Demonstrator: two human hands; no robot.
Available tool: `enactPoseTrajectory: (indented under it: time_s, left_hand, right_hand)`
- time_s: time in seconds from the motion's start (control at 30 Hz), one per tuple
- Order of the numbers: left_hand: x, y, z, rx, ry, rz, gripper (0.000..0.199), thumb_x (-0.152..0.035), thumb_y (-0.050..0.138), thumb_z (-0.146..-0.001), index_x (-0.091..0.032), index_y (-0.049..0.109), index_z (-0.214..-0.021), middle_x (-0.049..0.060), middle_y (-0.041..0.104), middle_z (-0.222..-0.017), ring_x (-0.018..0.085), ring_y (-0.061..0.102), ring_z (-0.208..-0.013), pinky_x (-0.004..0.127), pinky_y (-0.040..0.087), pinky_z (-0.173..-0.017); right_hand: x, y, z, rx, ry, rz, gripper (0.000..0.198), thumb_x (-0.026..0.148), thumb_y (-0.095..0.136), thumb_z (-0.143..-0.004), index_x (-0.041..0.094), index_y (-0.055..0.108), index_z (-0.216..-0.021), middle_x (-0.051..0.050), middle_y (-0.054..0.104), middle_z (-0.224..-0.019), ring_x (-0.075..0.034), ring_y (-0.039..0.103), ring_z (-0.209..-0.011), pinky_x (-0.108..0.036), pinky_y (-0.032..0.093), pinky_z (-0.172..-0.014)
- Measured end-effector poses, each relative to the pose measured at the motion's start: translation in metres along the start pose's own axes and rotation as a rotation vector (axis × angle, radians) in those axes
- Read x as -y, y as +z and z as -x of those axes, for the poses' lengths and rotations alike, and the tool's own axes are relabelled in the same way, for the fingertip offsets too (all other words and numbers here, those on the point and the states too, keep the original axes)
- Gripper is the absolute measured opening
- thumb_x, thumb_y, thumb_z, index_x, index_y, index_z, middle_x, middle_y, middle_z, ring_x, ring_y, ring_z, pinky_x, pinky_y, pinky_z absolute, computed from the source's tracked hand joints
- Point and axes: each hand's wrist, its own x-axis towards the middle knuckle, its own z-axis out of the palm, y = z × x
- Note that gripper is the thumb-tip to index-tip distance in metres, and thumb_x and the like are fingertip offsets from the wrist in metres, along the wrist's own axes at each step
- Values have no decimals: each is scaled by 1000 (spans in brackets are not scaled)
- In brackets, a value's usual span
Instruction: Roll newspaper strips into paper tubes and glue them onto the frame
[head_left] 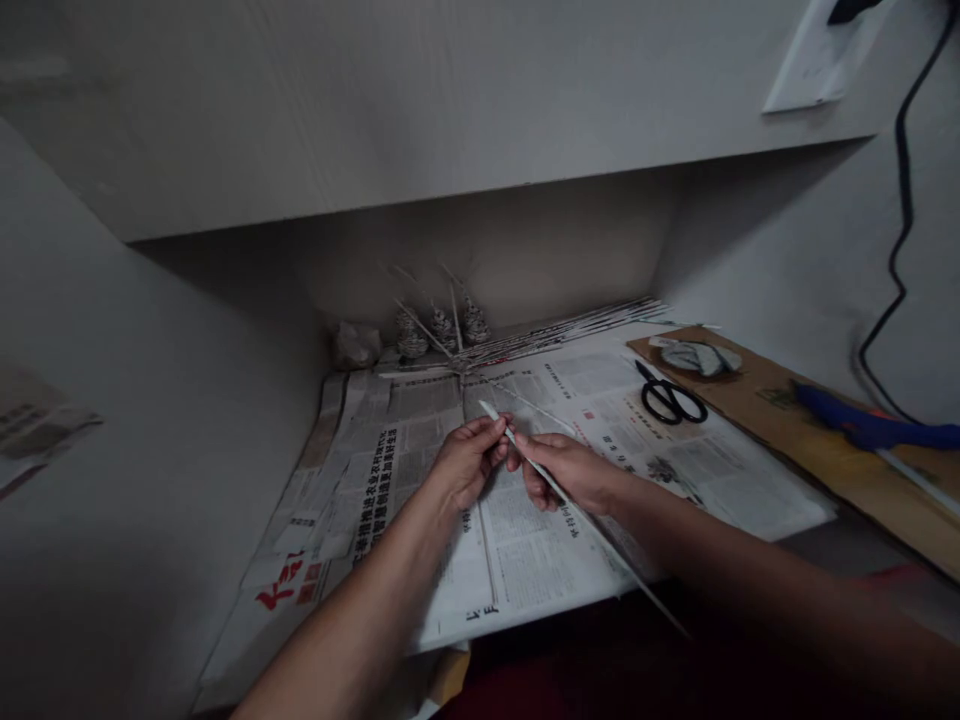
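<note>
A thin, pale rolled-paper stick (611, 548) runs slantwise through both hands, its wider tip up near the fingers and its long tail hanging past the table's front edge. My left hand (472, 458) pinches it just below the tip. Close beside, my right hand (562, 468) grips the same stick between thumb and fingers. Beyond the hands, several paper sticks cross at a joined centre (461, 366), some of them pointing upward. A bundle of paper sticks (570, 333) lies along the back.
Newspaper (525, 570) covers the table. Three woven cone-like pieces (442, 328) and a wrapped lump (356, 345) stand at the back wall. To the right are black scissors (670, 398), a cardboard sheet (757, 430), a tape-like roll (697, 357) and a blue glue gun (862, 420). A cable (904, 200) hangs above.
</note>
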Motion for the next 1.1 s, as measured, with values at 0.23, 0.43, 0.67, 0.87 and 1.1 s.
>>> enactPoseTrajectory:
  time_s: [0.23, 0.43, 0.67, 0.87, 1.1]
  left_hand:
    - [-1, 3, 1, -64, 5, 8, 15, -12, 75, -67, -7, 69, -79, 4, 65, -74, 4, 57, -55, 12, 50, -53]
    - [-2, 2, 0, -70, 1, 24, 16, -13, 76, -66, -7, 68, -79, 3, 64, -67, 5, 58, -53, 12, 51, -53]
    - [-3, 4, 2, -73, 2, 22, 15, -12, 74, -68, -6, 69, -81, 6, 67, -75, 5, 59, -55, 12, 51, -52]
    - [-3, 3, 2, -80, 6, 26, 16, -12, 75, -68, -7, 69, -82, 5, 67, -75, 4, 59, -54, 11, 51, -52]
    - [-4, 4, 2, -63, -6, 47, 15, -12, 73, -70, -7, 69, -84, 6, 68, -76, 5, 60, -55, 11, 51, -52]
  right_hand:
    - [-2, 2, -2, -117, -99, 235, 36, 52, 40, -90, 19, 50, -76, 6, 44, -45, -8, 43, -37, -21, 32, -38]
    - [3, 1, 2, -30, -29, 91, 39, 58, 45, -85, 19, 48, -81, 6, 46, -50, -9, 48, -39, -20, 33, -37]
    - [-1, 2, -1, -63, -27, 128, 39, 56, 41, -88, 19, 50, -77, 6, 44, -46, -8, 45, -37, -20, 31, -38]
    - [3, 3, 0, -42, -40, 68, 40, 57, 48, -84, 18, 50, -79, 6, 46, -48, -9, 46, -38, -20, 30, -37]
    - [3, 3, 0, 32, 41, -44, 37, 58, 43, -86, 21, 46, -80, 7, 40, -49, -9, 42, -38, -21, 28, -37]
